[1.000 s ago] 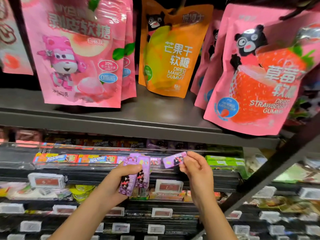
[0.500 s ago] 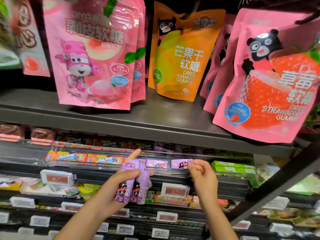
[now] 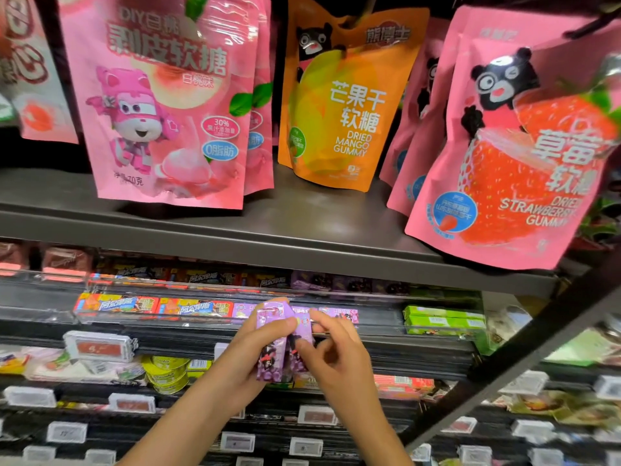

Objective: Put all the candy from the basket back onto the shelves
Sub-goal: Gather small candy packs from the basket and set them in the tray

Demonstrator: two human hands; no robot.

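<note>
Just above the grip, a row of purple candy packs [image 3: 337, 314] is filling the shelf tray [image 3: 215, 320], with a dark open stretch lying to the right of it before the green boxes [image 3: 443, 319]. Higher up, the grey shelf [image 3: 302, 230] is overhanging. A black diagonal bar [image 3: 524, 358] is crossing right of the grip.

The place is a shop, at its sweets section. Sealed gummy bags [image 3: 342, 105] are hanging in rows above a grey metal shelf [image 3: 268, 243]. Small candy packs [image 3: 195, 306] are lying in tiered trays below, each tier carrying price tags [image 3: 100, 346] along its front edge.
</note>
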